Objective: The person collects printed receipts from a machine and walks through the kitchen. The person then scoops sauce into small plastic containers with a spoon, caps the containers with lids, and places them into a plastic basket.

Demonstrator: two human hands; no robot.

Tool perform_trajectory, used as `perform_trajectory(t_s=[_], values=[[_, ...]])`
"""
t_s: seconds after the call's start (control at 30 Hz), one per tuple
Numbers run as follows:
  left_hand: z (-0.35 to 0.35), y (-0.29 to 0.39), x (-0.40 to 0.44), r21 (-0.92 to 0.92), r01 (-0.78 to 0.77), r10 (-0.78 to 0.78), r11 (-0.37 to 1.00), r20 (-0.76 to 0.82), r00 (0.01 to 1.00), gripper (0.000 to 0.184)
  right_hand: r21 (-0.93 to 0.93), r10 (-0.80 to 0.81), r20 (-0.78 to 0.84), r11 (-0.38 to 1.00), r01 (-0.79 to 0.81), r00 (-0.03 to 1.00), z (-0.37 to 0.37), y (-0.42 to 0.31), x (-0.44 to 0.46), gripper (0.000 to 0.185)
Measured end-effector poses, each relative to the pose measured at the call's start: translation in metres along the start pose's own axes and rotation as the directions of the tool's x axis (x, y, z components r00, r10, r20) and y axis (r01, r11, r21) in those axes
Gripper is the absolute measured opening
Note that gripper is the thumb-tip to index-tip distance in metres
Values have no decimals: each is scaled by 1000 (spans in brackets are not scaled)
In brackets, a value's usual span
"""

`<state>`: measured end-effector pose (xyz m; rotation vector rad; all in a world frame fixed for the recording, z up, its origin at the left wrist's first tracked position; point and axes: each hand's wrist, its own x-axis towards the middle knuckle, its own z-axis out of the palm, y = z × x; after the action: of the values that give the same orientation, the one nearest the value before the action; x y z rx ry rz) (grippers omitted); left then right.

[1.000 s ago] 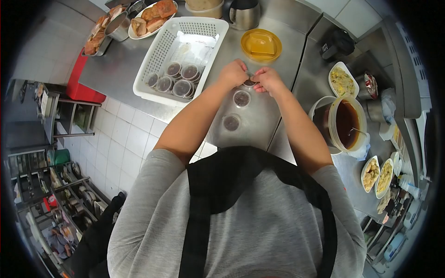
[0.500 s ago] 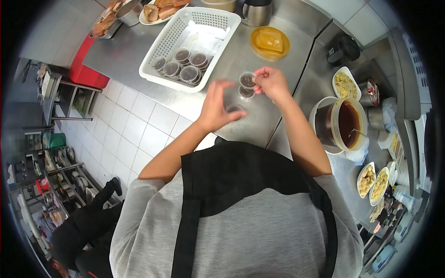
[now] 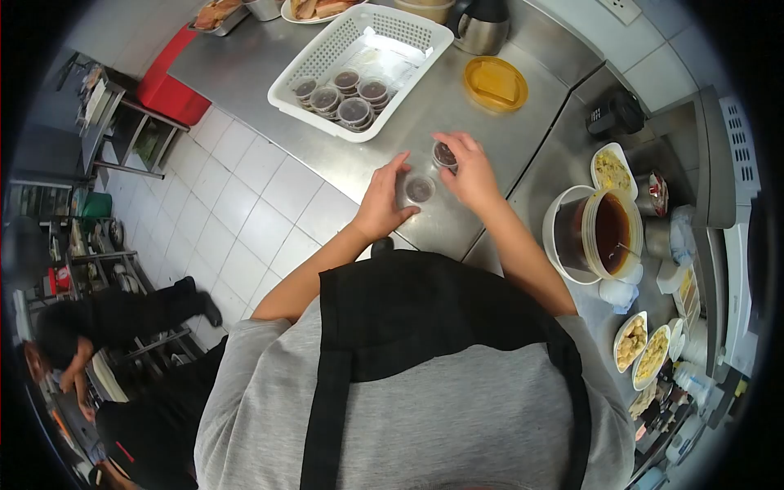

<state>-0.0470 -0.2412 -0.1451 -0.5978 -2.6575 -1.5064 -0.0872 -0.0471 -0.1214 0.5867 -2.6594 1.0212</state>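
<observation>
My left hand point(image 3: 385, 198) is open, its thumb and fingers curved beside a small clear lidded sauce cup point(image 3: 420, 189) on the steel counter. Whether it touches that cup is hard to tell. My right hand point(image 3: 470, 173) grips another sauce cup point(image 3: 444, 156) with dark contents, just beyond the first; its fingers cover part of the lid. Farther off, a white perforated basket point(image 3: 290, 77) holds several stacked cups point(image 3: 354, 111) of the same kind in its near end.
A yellow round lid point(image 3: 496, 84) and a steel jug point(image 3: 482, 28) stand behind my hands. On the right are a tub of brown sauce point(image 3: 611, 233) with a utensil in it and several oval food dishes point(image 3: 612, 170). Other people in black point(image 3: 122, 318) are at the lower left.
My right hand has brought its cup down over the spot where another cup stood. My left hand has drawn back slightly, uncovering the near cup. The camera view has shifted.
</observation>
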Motion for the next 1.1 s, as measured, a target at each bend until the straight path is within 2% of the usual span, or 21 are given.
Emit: perform_trajectory(t_s=[0.03,0.13,0.23,0.33,0.43,0.5,0.63,0.7,0.77,0.83,0.97,1.1], values=[[0,-1,-2,-14,16,-16,1000,-6,1000,100,3,-25,-20,1000,25,999,-2,-4,-3,59],[1,1,-4,-40,64,-64,997,-18,998,100,138,44,63,989,-52,997,-13,-38,-7,53],[0,1,-7,-49,102,-103,994,-12,995,100,155,-1,138,988,-20,990,-9,-52,-17,45],[-8,-2,-10,-65,99,-99,993,0,995,101,63,-94,90,994,88,992,6,-48,-27,43],[-24,-6,-17,-76,82,-84,994,-17,996,96,149,17,90,988,-30,996,24,-44,-32,43],[-42,-7,-23,-54,55,-58,997,-55,997,93,125,84,57,988,-91,995,21,-42,-25,44],[-85,-21,-36,-10,3,-6,1000,-227,974,79,134,185,-66,975,-175,980,-12,-54,30,46],[-106,-26,-32,-87,78,-103,993,-345,933,73,136,12,-152,991,9,988,-24,-59,81,46],[-125,-32,-23,-200,107,-183,974,-410,894,71,134,-58,-152,988,79,987,-21,-64,135,49],[-138,-36,-16,-254,101,-204,962,-423,883,69,215,1,-74,976,15,997,6,-53,188,54],[-161,-47,-7,-304,90,-222,948,-434,873,67,147,86,120,984,-103,989,71,-29,261,60],[-183,-60,6,-349,79,-245,934,-462,853,67,124,104,347,980,-155,932,108,-20,281,63]])
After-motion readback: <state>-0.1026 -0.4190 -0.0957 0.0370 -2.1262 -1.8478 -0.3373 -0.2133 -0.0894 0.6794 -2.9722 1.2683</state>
